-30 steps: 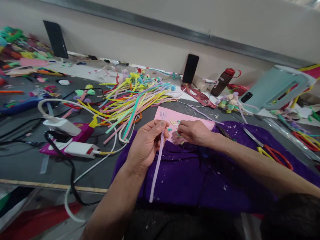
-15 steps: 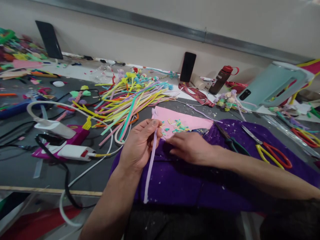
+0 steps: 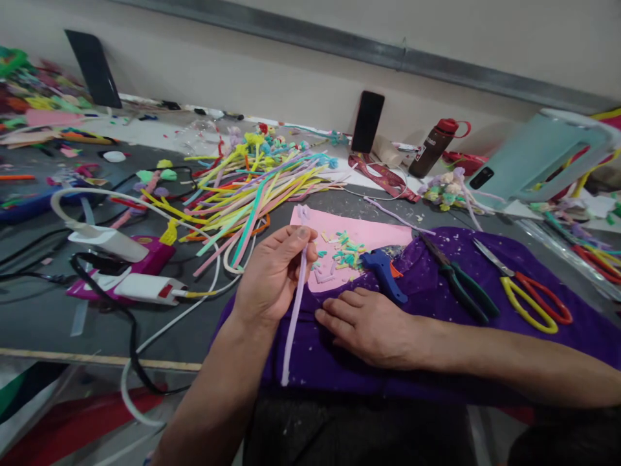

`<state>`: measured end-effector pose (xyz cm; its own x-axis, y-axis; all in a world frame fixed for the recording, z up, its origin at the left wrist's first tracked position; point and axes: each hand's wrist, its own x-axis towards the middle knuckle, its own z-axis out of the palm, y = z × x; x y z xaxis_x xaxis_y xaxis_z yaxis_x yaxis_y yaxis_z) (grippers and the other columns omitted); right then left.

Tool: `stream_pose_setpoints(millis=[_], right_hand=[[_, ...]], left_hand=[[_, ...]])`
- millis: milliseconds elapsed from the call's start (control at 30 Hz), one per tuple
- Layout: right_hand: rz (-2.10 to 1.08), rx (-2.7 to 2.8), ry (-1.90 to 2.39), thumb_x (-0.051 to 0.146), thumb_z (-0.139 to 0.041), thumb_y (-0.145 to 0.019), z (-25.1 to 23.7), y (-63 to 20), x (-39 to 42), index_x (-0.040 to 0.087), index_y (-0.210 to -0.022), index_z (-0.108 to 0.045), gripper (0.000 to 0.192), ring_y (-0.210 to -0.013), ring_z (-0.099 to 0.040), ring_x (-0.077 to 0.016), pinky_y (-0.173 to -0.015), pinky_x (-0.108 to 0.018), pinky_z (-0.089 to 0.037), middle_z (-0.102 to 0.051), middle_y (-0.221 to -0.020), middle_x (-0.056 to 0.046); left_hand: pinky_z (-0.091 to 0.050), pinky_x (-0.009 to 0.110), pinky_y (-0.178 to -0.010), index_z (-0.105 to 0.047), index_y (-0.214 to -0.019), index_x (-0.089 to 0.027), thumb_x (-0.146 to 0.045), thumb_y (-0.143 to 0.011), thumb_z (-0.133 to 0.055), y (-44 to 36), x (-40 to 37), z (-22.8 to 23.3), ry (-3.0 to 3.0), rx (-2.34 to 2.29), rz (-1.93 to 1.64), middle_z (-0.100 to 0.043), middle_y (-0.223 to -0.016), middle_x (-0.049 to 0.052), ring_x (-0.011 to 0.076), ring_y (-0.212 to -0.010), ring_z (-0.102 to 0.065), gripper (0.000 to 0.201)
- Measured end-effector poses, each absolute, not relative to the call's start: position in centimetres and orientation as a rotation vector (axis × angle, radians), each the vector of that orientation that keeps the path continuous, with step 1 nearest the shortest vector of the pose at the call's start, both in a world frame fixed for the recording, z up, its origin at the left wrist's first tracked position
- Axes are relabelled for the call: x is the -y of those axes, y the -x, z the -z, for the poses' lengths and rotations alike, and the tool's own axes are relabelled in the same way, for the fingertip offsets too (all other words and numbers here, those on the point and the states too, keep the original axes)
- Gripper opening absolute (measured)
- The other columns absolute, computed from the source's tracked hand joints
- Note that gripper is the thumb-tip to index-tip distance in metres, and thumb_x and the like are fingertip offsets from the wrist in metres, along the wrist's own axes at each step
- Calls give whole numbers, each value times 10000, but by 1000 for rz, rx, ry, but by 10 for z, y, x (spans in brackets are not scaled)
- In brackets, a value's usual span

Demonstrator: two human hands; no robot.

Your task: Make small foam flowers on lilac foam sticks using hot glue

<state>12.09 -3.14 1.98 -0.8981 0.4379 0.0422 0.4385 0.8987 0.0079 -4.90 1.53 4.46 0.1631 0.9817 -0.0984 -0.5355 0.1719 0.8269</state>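
Observation:
Between thumb and fingers, my left hand (image 3: 274,275) pinches a lilac pipe cleaner (image 3: 294,320); its looped top shows above the fingertips and its long end hangs toward me. My right hand (image 3: 369,327) lies flat on the purple cloth (image 3: 334,372), fingers stretched out and holding nothing. Just beyond it is a blue glue gun (image 3: 385,275) with an orange trigger. A pink sheet (image 3: 383,226) lies behind both hands, strewn with short cut pieces (image 3: 344,249) in green, yellow and lilac.
Pliers (image 3: 466,291) and red-and-yellow scissors (image 3: 526,291) lie on the cloth at right. Behind are a heap of coloured pipe cleaners (image 3: 262,194), a phone (image 3: 367,123), a brown bottle (image 3: 434,149) and a pale teal container (image 3: 533,158). A magenta power strip (image 3: 155,249) with cables sits left.
My right hand has drawn back toward me from the pink sheet and lowered onto the cloth, uncovering the glue gun and lilac pieces. My left hand still holds the pipe cleaner.

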Motion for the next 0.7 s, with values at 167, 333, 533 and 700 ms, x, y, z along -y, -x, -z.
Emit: stream_pose_setpoints(millis=[167,333,533,700], right_hand=[[-33,2929,688,222,-400,-894,-19,-126,31,91,-1149,-519,311,-902,-552,-209,-743,-344,-460,-605,-1061,-141],[-179,2766,756,199,-380,-902,-23,-134,15,126,-1019,-582,244,-798,-561,-155,-683,-280,-451,-628,-888,-86],[-145,2808,933,203,-399,-896,-26,-125,-19,163,-978,-603,223,-736,-543,-132,-625,-241,-408,-603,-865,-60],[-51,2950,798,256,-423,-899,-20,-111,-38,203,-943,-623,212,-847,-510,-163,-701,-278,-385,-580,-959,-64]], left_hand=[[-285,133,-352,-610,-754,-132,-245,-718,-633,49,-14,-44,-752,-764,-1231,-559,-545,-31,23,-395,-424,121],[-280,135,-340,-607,-767,-136,-267,-708,-642,49,-14,-43,-757,-761,-1225,-550,-543,-33,25,-383,-414,148],[-261,144,-331,-599,-771,-138,-270,-716,-632,51,-15,-44,-764,-761,-1218,-542,-536,-37,28,-371,-395,147],[-262,150,-331,-586,-752,-144,-250,-703,-624,57,-18,-50,-726,-765,-1305,-534,-517,-40,34,-369,-398,122]])
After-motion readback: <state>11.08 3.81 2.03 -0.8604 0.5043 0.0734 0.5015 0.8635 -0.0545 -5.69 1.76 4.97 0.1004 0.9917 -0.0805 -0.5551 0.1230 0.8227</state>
